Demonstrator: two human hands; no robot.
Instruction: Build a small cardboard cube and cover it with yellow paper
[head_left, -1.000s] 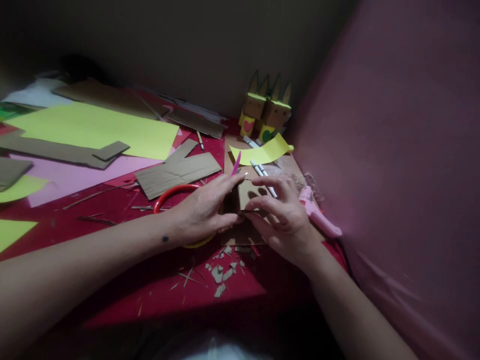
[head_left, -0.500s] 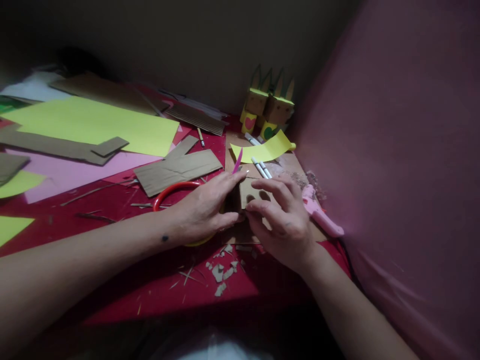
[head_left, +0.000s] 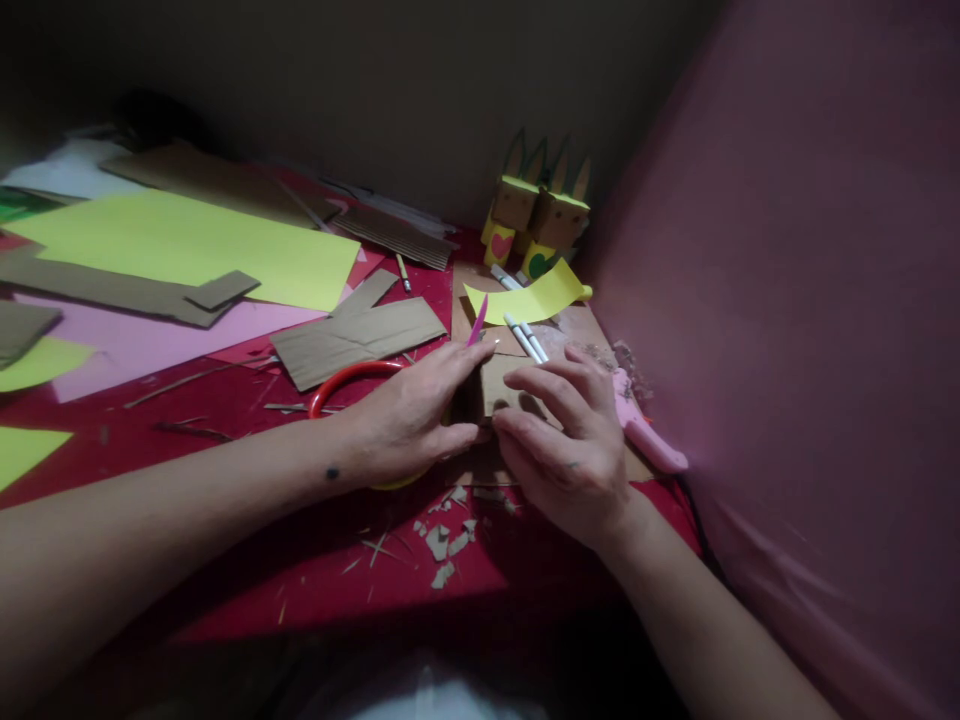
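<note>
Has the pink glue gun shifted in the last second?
No; the pink glue gun keeps its place along the cardboard mat's right edge.

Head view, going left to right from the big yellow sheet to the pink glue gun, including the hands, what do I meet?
Big yellow sheet → left hand → cardboard piece between the hands → right hand → pink glue gun.

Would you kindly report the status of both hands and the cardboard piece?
Left hand at left side of cardboard piece; right hand over its right part, partly hiding it. White pens lie just beyond.
</note>
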